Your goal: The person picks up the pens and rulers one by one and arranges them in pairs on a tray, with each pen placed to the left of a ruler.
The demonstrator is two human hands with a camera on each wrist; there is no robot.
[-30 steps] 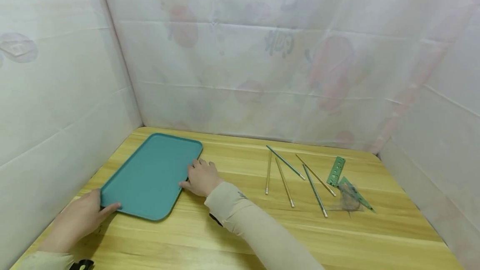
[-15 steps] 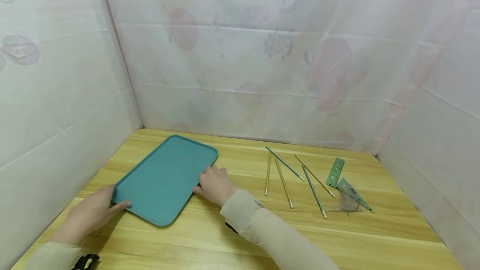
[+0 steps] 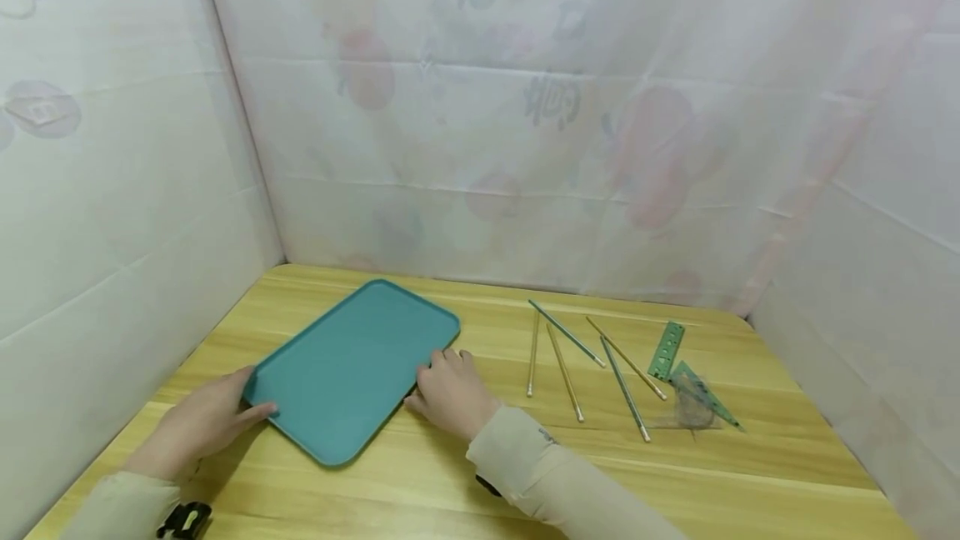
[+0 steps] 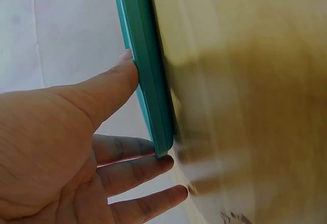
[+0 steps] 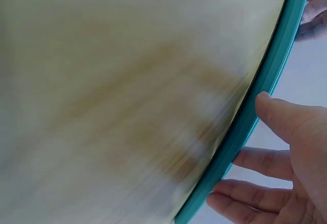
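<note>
A teal rectangular tray (image 3: 352,373) lies at a slant on the left half of the wooden table. My left hand (image 3: 198,423) holds its near left corner, thumb on the near rim and the fingers along the left side. In the left wrist view the thumb (image 4: 115,83) presses against the tray's rim while the fingertips meet the corner from the other side. On the tray's right long side, my right hand (image 3: 453,394) grips the edge. Its thumb (image 5: 281,114) and fingers touch the rim in the right wrist view.
Several pencils (image 3: 622,386), yellow and dark green, lie spread right of the tray. Beyond them are a green ruler (image 3: 666,350), a green set square (image 3: 712,402) and a crumpled clear item (image 3: 692,407). Pale printed curtains (image 3: 480,148) enclose the table's back and sides.
Both hands have slid the tray to the right and slightly nearer, and it has turned a little clockwise. The pencils and green pieces have stayed put on the table.
</note>
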